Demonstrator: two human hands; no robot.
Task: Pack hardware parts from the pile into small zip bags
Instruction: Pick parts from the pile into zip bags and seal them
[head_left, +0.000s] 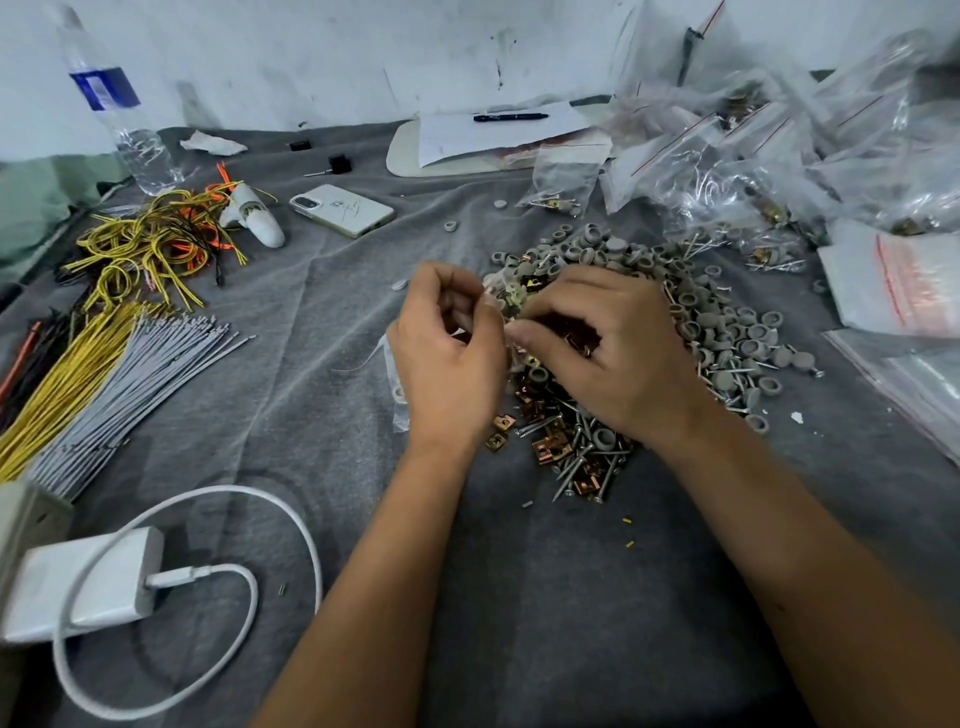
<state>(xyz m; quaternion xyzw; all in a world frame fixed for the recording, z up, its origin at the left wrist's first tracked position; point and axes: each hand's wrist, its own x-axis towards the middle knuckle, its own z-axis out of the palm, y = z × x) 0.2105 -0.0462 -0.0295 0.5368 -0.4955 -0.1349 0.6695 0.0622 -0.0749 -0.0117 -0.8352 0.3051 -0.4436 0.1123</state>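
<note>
Both hands (449, 353) – pinching zip bag (397, 395)

clear small zip bag (397, 382) held upright beside pile (675, 312) of grey caps, screws, copper clips

Beyond your grip, a scuffed, smudged white wall (363, 57) closes off the far side. Under and around the grip, a wrinkled grey felt cloth (311, 322) covers the work surface. Far left of it, you have a pale green fabric (31, 202) bunched at the edge.
</note>
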